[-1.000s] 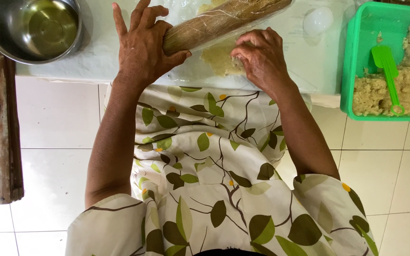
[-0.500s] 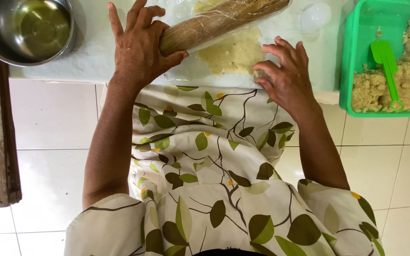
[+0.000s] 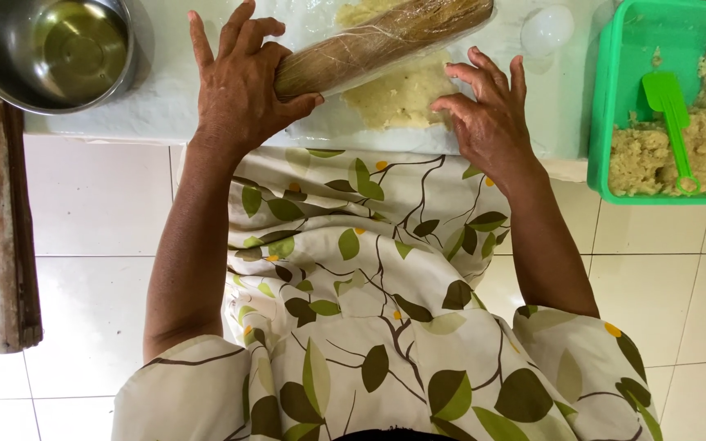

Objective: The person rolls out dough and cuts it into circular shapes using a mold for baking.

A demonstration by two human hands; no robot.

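The right hand (image 3: 492,114) has come off the rolling pin (image 3: 377,45) since a second ago: it then lay on the pin's near end, and now it rests flat and open-fingered on the clear film beside the dough (image 3: 398,90), holding nothing. The left hand (image 3: 243,82) has stayed put, its grip closed around the pin's left end, thumb beneath and fingers spread above. The pin lies slanted across the far part of the dough, and more of the flattened, pale yellow patch now shows in front of it, so the rolling seems paused while the film is steadied or the sheet is felt. The dough sits on the white counter (image 3: 124,114) between the two hands. To the left a steel bowl (image 3: 51,53) holds a little clear liquid. To the right a green tub (image 3: 606,114) holds crumbly pale mash with a green spatula (image 3: 672,122) lying in it. At the far left a wooden rack (image 3: 10,237) carries flat rounds.
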